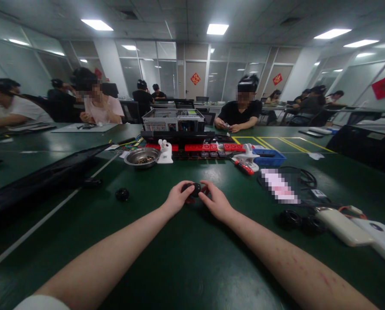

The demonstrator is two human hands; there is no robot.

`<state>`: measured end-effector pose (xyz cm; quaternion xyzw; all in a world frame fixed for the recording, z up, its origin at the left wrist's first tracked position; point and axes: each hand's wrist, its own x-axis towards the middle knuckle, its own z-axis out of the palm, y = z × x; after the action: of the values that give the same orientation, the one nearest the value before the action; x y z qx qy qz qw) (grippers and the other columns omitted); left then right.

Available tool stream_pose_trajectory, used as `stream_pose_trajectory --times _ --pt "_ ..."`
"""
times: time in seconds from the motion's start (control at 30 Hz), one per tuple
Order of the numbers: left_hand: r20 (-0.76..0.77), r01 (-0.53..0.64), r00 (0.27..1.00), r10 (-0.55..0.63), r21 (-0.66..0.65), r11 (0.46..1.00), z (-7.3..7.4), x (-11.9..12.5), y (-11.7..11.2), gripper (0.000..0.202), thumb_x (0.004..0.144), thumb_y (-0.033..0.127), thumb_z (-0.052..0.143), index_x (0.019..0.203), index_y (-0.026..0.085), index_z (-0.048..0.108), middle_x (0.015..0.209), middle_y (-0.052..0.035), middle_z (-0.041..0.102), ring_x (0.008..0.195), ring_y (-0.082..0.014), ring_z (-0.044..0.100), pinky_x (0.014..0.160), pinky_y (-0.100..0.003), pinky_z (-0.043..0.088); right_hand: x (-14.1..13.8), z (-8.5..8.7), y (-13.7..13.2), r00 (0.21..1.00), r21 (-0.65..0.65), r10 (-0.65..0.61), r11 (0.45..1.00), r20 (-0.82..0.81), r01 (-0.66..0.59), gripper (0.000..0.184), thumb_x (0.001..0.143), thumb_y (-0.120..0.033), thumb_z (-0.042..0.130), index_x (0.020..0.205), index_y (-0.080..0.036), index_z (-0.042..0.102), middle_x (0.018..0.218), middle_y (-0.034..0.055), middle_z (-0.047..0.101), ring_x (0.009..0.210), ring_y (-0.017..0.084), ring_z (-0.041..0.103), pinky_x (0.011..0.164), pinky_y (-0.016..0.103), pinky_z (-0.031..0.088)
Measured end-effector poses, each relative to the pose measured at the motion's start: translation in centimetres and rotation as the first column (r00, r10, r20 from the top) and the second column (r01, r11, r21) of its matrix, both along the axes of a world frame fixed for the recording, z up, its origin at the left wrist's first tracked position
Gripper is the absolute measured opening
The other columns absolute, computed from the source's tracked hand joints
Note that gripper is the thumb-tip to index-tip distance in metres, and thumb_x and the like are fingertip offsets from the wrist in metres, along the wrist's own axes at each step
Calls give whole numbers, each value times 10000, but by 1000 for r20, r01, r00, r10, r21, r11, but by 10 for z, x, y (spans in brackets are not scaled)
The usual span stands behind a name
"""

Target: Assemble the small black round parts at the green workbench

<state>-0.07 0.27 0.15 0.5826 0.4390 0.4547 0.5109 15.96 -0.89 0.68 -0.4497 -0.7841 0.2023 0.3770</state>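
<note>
A small black round part (196, 189), possibly a caster wheel, is held just above the green table, straight ahead of me. My left hand (179, 196) is closed around its left side, thumb on top. My right hand (214, 199) meets it from the right, with the thumb and curled fingers at its edge. Details of the part are too small and dark to make out. A similar black round piece (122, 194) lies on the table to the left of my hands. Two more black round pieces (291, 218) sit to the right, beyond my right forearm.
Beyond my hands stand a metal bowl (142, 157) of small parts, white stands (165, 152), a red-handled tool (244, 167), a blue tray (269, 157) and an open computer case (173, 120). A long black panel (47, 172) lies left; cables and a white power bank (344, 226) lie right. People sit opposite.
</note>
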Motion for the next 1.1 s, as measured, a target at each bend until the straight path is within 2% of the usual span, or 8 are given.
stream_pose_trajectory --times 0.13,0.27,0.4,0.57,0.73,0.87,1.03,1.1 --pt "-257 2 964 65 251 968 6 -3 -7 359 667 408 530 940 175 544 881 -45 577 781 -175 562 662 -300 467 0 -3 6 998 -132 -32 991 -50 25 357 830 -419 300 784 -160 540 716 19 552 680 131 505 630 255 379" --pt "-416 86 906 73 350 933 15 -5 -13 332 667 377 544 953 211 554 893 -26 594 833 -179 547 758 -315 427 0 -7 8 998 -216 -16 976 -62 3 462 825 -471 264 590 -152 503 574 -1 508 565 113 476 549 227 353" --pt "-387 89 921 47 325 942 13 -4 -12 339 671 381 540 962 207 552 909 -32 586 844 -181 544 760 -319 434 -1 -8 8 999 -180 -25 984 -43 17 424 827 -444 289 617 -155 516 588 -1 516 573 114 478 545 226 350" --pt "-112 72 992 -64 69 995 1 -1 -2 382 690 420 505 966 156 516 876 -55 562 688 -156 575 570 -289 495 0 0 2 999 -9 -17 1000 44 17 223 778 -358 451 863 -170 537 779 33 566 724 148 500 653 272 381" --pt "46 89 995 -86 -64 994 -2 1 2 351 698 385 514 956 148 490 831 -46 566 554 -110 566 529 -269 494 1 5 -3 994 152 30 987 107 -46 319 716 -324 549 994 -179 492 911 65 547 848 181 473 761 329 368" --pt "13 42 999 -42 3 999 0 1 -1 358 690 389 516 953 147 497 823 -41 553 567 -113 561 514 -257 489 1 0 1 999 69 -46 997 0 46 315 772 -356 458 1028 -173 460 867 47 546 803 160 487 726 301 378" --pt "-169 -12 985 46 198 980 3 -1 -6 367 661 395 540 949 167 541 889 -51 554 741 -165 561 568 -271 496 1 -5 8 999 -161 -14 987 -34 8 412 832 -436 276 650 -158 519 617 3 518 596 122 479 555 237 357" --pt "-217 -2 975 53 227 974 5 -3 -7 366 662 397 538 955 177 545 873 -44 566 727 -160 563 587 -278 493 1 -5 9 999 -188 10 982 -49 -19 432 829 -444 277 601 -157 505 583 -4 506 572 115 473 541 229 349"
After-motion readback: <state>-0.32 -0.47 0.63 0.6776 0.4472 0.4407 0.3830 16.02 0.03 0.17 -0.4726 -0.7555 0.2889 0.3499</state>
